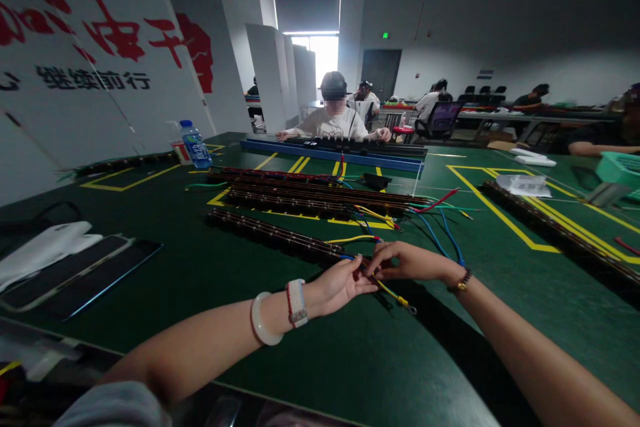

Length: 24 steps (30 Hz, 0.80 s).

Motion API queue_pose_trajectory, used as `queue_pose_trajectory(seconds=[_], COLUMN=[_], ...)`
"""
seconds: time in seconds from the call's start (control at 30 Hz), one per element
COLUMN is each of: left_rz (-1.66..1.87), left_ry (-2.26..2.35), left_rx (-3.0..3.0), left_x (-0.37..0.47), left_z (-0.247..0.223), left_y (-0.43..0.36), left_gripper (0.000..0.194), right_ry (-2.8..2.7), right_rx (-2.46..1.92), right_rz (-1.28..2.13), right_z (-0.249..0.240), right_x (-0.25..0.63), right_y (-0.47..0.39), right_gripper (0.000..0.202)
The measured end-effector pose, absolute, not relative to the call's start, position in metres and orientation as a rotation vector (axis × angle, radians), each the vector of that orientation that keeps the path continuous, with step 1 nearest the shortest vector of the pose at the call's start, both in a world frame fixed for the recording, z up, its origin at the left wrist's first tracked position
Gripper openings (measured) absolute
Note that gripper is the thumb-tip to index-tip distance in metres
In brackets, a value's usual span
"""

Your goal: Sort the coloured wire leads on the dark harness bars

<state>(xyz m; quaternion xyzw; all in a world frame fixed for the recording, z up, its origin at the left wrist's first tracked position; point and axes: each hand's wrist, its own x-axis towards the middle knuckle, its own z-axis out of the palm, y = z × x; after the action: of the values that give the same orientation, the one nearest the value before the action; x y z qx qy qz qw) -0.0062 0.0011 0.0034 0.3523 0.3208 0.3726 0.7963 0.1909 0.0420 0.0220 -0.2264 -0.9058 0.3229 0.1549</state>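
A long black strip (280, 235) with bare metal rails along its top lies slantwise on the green table, its near right end at my hands. At that end my left hand (340, 288) is closed, thumb above and fingers below, around the wires. My right hand (407, 261) meets it there, fingertips pinched on the same wires, though the exact spot is partly hidden by the fingers. One yellow-green wire (393, 291) with a ring terminal sticks out below the hands. Another yellow wire (350, 239) with a red-sleeved end lies just above them.
Several similar strips (300, 199) lie behind, with blue wires (440, 233) trailing right. Another strip (565, 227) rests at the right by a green basket (623, 170). A bottle (196, 145) stands back left, a tablet (107, 277) nearer. A person (333, 123) sits opposite behind a blue rail (330, 155).
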Motion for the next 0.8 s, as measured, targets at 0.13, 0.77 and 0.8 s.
queue_pose_trajectory(seconds=[0.13,0.77,0.8], left_rz=[0.781,0.752,0.754], left_ry=[0.705,0.646,0.618], left_rx=[0.749,0.76,0.753], left_x=[-0.007,-0.008,-0.009], left_z=[0.002,0.003,0.002], left_y=[0.003,0.002,0.002], left_gripper=[0.019,0.047,0.044], right_ry=[-2.671,-2.029,-2.008], right_rx=[-0.612,-0.807,-0.824], right_rz=[0.858,0.513,0.487], right_z=[0.021,0.011,0.009], right_x=[0.19,0.17,0.167], right_y=[0.043,0.044,0.045], right_gripper=[0.026,0.033,0.033])
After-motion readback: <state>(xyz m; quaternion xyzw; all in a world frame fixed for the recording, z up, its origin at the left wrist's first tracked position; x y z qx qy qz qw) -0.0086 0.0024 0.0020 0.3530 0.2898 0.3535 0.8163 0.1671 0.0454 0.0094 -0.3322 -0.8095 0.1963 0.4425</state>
